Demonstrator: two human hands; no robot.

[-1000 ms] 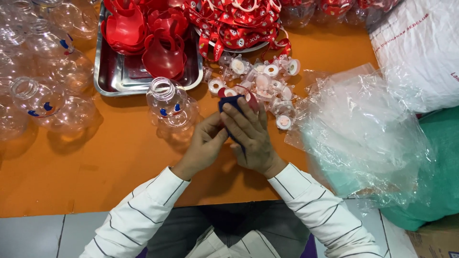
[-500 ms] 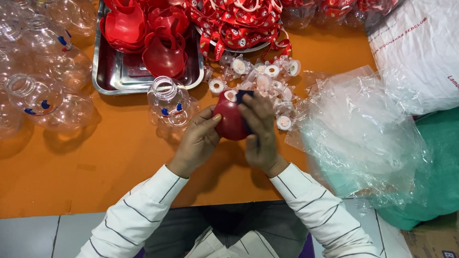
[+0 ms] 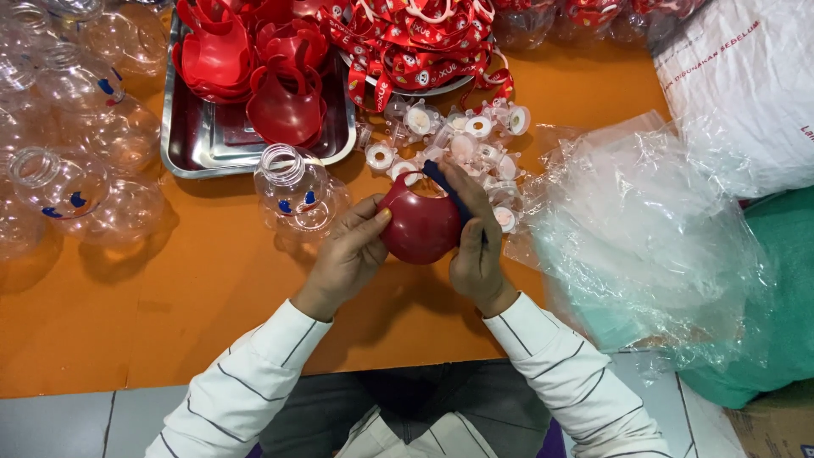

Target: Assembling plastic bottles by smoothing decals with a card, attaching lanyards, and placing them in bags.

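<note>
Both hands grip one red plastic shell (image 3: 420, 227) above the orange table (image 3: 195, 297): the left hand (image 3: 346, 254) pinches its edge, while the right hand (image 3: 475, 246) presses a dark blue strap (image 3: 448, 192) on it. It is better to keep the shell steady and the strap flat.
</note>
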